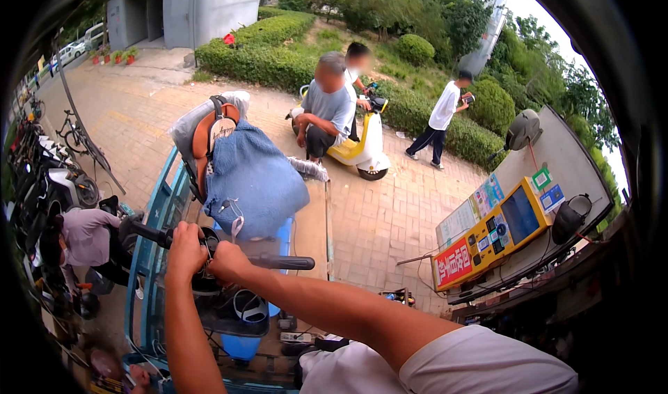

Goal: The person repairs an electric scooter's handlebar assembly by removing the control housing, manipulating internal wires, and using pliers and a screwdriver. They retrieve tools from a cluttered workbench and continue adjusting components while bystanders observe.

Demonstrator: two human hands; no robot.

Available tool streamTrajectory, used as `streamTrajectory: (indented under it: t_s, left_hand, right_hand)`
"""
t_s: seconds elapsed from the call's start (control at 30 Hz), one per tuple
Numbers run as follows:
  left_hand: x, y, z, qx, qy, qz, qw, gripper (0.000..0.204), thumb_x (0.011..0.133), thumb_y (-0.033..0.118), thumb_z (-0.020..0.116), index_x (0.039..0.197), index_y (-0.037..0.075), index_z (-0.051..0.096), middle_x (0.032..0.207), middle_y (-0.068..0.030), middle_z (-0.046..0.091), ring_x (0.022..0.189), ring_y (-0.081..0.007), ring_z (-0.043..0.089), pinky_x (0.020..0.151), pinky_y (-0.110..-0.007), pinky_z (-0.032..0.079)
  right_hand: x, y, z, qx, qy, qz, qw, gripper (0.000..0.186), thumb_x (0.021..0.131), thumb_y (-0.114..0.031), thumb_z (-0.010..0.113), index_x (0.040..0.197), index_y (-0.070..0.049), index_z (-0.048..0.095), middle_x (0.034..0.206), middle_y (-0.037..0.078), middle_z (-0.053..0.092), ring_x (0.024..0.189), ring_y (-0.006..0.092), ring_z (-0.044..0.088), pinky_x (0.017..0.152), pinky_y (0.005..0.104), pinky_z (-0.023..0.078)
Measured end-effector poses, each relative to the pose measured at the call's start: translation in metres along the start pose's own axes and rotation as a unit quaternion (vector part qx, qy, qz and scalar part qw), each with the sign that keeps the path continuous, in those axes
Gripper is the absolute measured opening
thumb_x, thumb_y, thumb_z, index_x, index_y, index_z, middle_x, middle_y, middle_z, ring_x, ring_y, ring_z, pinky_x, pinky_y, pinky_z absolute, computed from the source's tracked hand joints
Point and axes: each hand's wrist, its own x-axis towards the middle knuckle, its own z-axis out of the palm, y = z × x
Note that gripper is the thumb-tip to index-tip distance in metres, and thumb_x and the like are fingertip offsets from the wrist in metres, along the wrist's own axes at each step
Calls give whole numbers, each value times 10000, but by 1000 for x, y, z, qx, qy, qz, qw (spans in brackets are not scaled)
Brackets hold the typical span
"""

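Note:
Both my hands are at the middle of a black handlebar (282, 262) on a light blue two-wheeler (241, 347). My left hand (186, 250) is closed on the bar, inside its left grip (142, 229). Close beside it, my right hand (228, 263) has its fingers curled at the bar's centre; what they hold is hidden. A dark round part (207, 238) shows between the hands. Just beyond the bar lies a blue cloth cover (254, 182) with a dangling cord. Below the hands is a black tray-like part (236, 319) with a loop-shaped item on it.
An orange-brown seat-like part (202, 147) stands behind the cloth, against a teal metal frame (161, 178). A board with a yellow machine (497, 230) is at the right. Two people are at a yellow-white scooter (365, 143); another person (443, 112) walks. Someone (87, 237) bends among parked bikes at left.

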Motion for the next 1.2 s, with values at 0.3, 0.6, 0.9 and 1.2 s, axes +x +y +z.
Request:
streamTrajectory:
  t_s: [0.3,0.6,0.9,1.2]
  left_hand:
    - [-6,-4,-4,-16,13,29,999,302,697,-2,663,960,37,520,1039,-171,493,1041,-400,488,885,-475,431]
    - [-14,13,7,25,72,-175,982,371,773,243,756,1026,1,631,937,-233,675,928,-405,640,794,-476,502]
    - [-26,5,24,-24,105,-169,980,343,815,202,707,1140,114,640,904,-149,704,836,-350,667,703,-449,503]
    - [-32,9,27,7,210,-115,971,319,798,151,675,1112,92,673,932,-107,638,959,-321,581,834,-432,472]
  right_hand:
    - [4,13,10,-51,64,-56,995,341,714,-237,746,826,75,669,752,262,667,807,391,687,728,444,545]
    - [15,13,10,-26,82,-70,994,405,741,-304,743,884,58,632,838,272,676,839,433,671,745,490,547]
    - [5,19,18,-33,73,-164,983,153,824,-76,569,882,65,583,850,304,647,838,474,637,741,539,506]
    - [4,11,13,-101,114,-149,977,207,827,-141,599,930,27,536,842,308,644,822,491,627,758,546,501]
